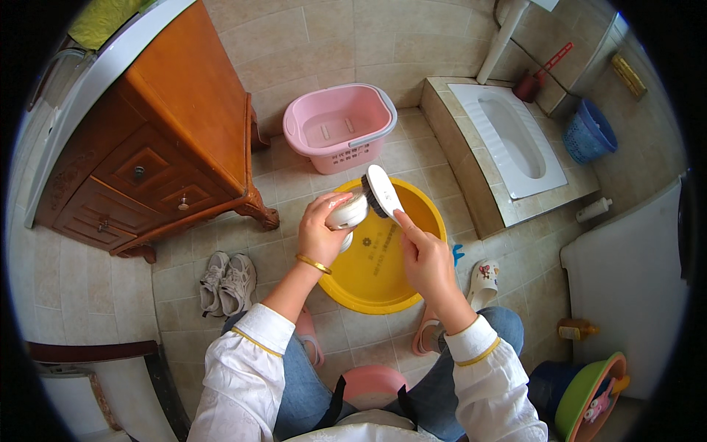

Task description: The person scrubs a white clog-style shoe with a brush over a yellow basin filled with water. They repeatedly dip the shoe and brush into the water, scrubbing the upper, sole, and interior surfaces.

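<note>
My left hand (323, 229), with a gold bangle at the wrist, grips a white shoe (349, 212) with a pale sole, partly hidden by my fingers. My right hand (428, 254) holds the handle of a white scrubbing brush (381, 185), its index finger laid along the handle. The brush's dark bristles face the shoe and are close beside it; whether they touch, I cannot tell. Both hands are above a round yellow plastic basin (359, 301) on the tiled floor, its bottom printed with writing.
Beyond the basin stands a pink plastic tub (331, 149). Grey sneakers (229, 282) sit left, near a wooden cabinet (188, 99). A white clog (484, 282) lies right, below a raised squat toilet (511, 138). Stacked basins (574, 398) are at lower right.
</note>
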A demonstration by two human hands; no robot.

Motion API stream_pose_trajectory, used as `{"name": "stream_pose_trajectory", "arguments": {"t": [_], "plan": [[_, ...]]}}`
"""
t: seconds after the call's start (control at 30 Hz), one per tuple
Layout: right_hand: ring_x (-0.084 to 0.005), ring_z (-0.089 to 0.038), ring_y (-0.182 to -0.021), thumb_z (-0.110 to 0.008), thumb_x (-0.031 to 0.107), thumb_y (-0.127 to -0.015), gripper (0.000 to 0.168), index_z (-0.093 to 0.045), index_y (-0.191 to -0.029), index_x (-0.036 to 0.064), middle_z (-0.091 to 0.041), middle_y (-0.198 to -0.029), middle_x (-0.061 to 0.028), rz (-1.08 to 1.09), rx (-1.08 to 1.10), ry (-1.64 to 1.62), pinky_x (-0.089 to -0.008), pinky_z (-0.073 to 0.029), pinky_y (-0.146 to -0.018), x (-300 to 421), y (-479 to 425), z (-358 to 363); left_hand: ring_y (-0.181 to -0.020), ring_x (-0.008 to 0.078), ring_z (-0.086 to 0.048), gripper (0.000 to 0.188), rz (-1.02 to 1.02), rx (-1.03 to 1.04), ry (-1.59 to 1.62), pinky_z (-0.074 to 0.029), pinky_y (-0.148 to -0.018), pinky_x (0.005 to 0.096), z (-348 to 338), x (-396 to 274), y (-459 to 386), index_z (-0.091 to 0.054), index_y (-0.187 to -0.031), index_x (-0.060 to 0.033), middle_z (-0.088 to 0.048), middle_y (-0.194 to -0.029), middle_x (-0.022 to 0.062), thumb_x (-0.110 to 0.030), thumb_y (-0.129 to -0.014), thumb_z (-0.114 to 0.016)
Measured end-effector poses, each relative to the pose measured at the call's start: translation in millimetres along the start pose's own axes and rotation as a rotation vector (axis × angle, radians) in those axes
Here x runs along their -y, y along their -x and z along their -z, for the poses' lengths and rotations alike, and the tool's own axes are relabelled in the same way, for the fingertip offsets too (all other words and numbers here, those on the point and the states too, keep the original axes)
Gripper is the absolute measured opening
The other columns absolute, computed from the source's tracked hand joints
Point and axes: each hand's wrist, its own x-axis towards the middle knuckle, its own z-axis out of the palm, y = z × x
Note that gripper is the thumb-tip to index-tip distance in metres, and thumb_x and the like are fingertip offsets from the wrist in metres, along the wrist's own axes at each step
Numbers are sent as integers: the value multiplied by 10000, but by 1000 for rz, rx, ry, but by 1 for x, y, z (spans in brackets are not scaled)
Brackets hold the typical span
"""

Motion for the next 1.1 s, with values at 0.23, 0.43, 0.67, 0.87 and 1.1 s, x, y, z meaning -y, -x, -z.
{"name": "stream_pose_trajectory", "arguments": {"t": [0.23,0.43,0.67,0.87,1.1], "plan": [[-249,-552,-481,-617,78,-788,538,-573,-1305,221,-484,-591,-75,194,33,142,-373,-464,-437,37,25,3,-987,291,-613,501,22,-59,-21,-491,-864,368,-1,11,-1,-655,-1017,-69,-656,-1049,88,9,-546,-806],[-268,-557,-483,-598,56,-804,501,-593,-1280,210,-520,-600,-98,117,-10,101,-385,-468,-460,14,9,1,-999,274,-604,474,3,-51,9,-489,-876,366,-1,1,-1,-673,-1034,-90,-656,-1063,75,20,-585,-780],[-277,-591,-559,-573,66,-836,416,-630,-1228,193,-558,-615,-119,-91,-20,142,-408,-469,-531,-16,-2,-6,-1057,233,-602,555,-45,7,104,-484,-924,322,2,-11,1,-647,-1072,-67,-633,-1127,83,84,-559,-793],[-276,-583,-536,-592,68,-820,482,-594,-1276,226,-542,-618,-105,80,-74,-12,-407,-471,-491,19,8,3,-1045,225,-605,563,-25,-45,17,-488,-906,322,5,-2,1,-633,-1091,-68,-634,-1126,83,68,-569,-796],[-294,-613,-610,-571,87,-855,429,-595,-1270,192,-585,-674,-138,-83,51,22,-391,-485,-568,-4,1,-3,-1034,220,-607,569,-81,0,32,-490,-895,328,11,2,1,-610,-1129,-69,-636,-1116,78,58,-604,-789]]}}
